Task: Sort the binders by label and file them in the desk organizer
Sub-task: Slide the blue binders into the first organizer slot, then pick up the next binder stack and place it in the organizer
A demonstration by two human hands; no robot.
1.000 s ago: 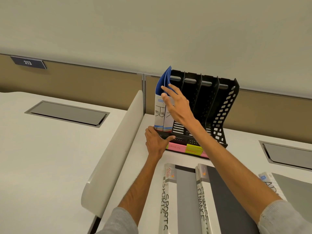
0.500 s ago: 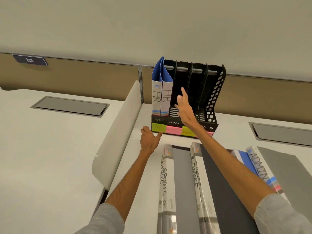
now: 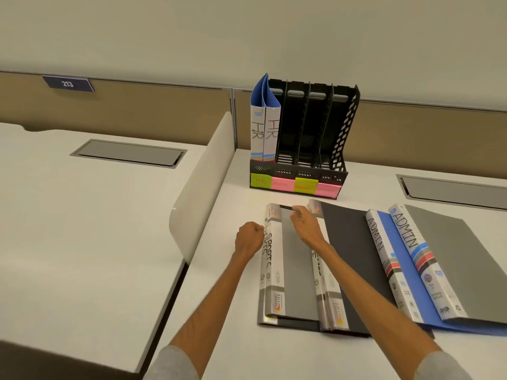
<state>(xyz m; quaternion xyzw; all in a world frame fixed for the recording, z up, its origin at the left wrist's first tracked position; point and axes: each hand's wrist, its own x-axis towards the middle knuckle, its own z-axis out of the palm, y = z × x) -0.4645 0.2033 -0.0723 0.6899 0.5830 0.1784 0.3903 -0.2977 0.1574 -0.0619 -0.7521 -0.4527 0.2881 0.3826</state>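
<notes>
1. The SPORTS binder [image 3: 297, 270] lies flat on the desk [image 3: 233, 346], near the organizer [image 3: 344, 133] and in front of it.
2. The right hand [image 3: 306, 229] is at the far end of the binder. Its thumb and finger pinch the top edge of the gray cover.
3. The left hand [image 3: 248, 237] is curled into a fist. It touches the spine side of the binder and does not seem to hold anything.
4. Two HR binders [image 3: 264, 127] stand in the slot on the far left. The other slots are empty.
5. Colored notes [image 3: 282, 184] stick to the front of the organizer. Only the green HR one can be read.
6. A dark binder [image 3: 354, 256] lies just beside the SPORTS binder. Two ADMIN binders [image 3: 406, 237] lie to the right of that.
7. The binder looks stiff and flat, and probably not heavy. Its cover looks smooth, so it could slip.
8. A pinch on the cover alone may let the binder flop open. It is likely better to hold it by the thick spine, or with one hand on each long side.
9. It should then be stood up with the spine facing out, like the HR ones.
</notes>
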